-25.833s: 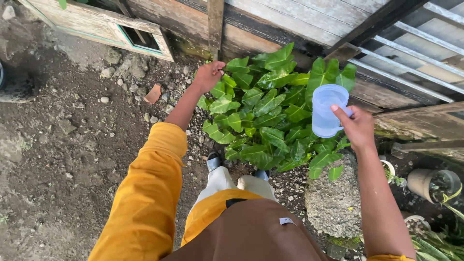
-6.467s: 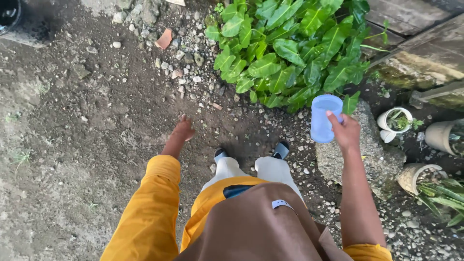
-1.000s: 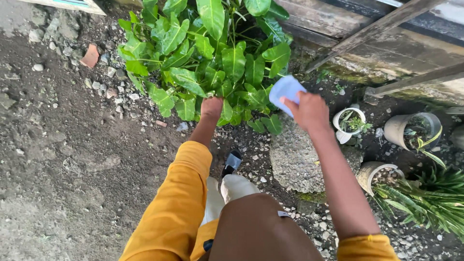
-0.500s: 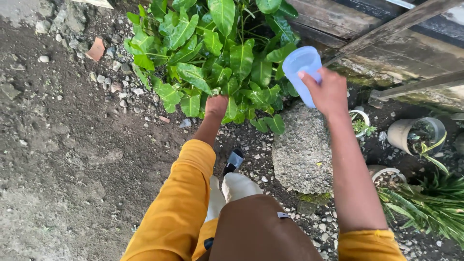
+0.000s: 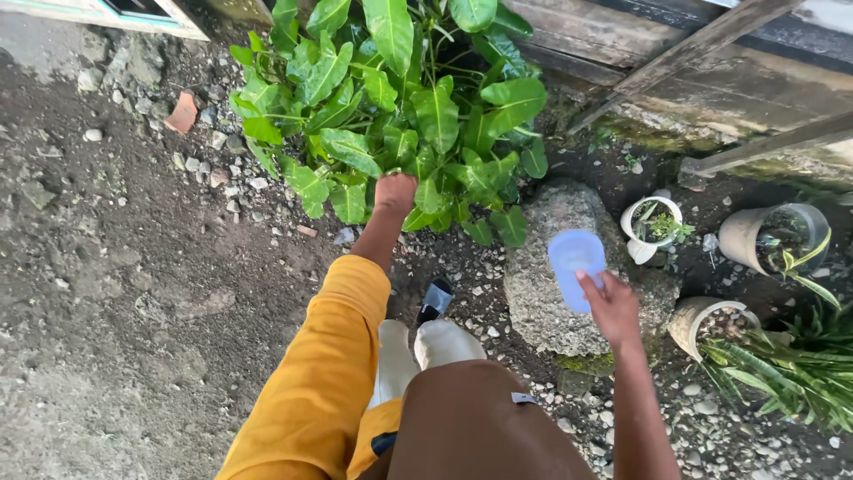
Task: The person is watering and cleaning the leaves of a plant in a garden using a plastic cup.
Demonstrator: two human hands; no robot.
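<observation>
Over a rough grey rock (image 5: 542, 293), the right hand (image 5: 611, 307) holds a pale blue plastic cup (image 5: 576, 267), fingers wrapped round its lower side and the thumb up against the wall; the cup stands nearly upright with its open mouth facing the camera, and what is inside cannot be made out. Just left of it the left hand (image 5: 394, 192) reaches forward on a yellow sleeve (image 5: 320, 382) into the lower leaves of a broad-leaved green plant (image 5: 400, 107); its fingers are tucked among the leaves, so whether they are closed on a leaf or only pressing against it cannot be told. Below the hands a dark shoe (image 5: 435, 298) shows on the gravel beside pale trouser legs. Right of the rock stands a small white pot (image 5: 651, 229) with a little green sprout, then a larger grey pot (image 5: 771, 238) lying tilted, and nearer, a tan pot (image 5: 702, 322) beside a clump of long narrow leaves (image 5: 791, 373). Behind the plant runs a weathered wooden plank wall (image 5: 675, 62). Bare dark soil (image 5: 124, 267) strewn with small stones fills the left side, with a reddish brick shard (image 5: 183, 113) near the plant's edge
</observation>
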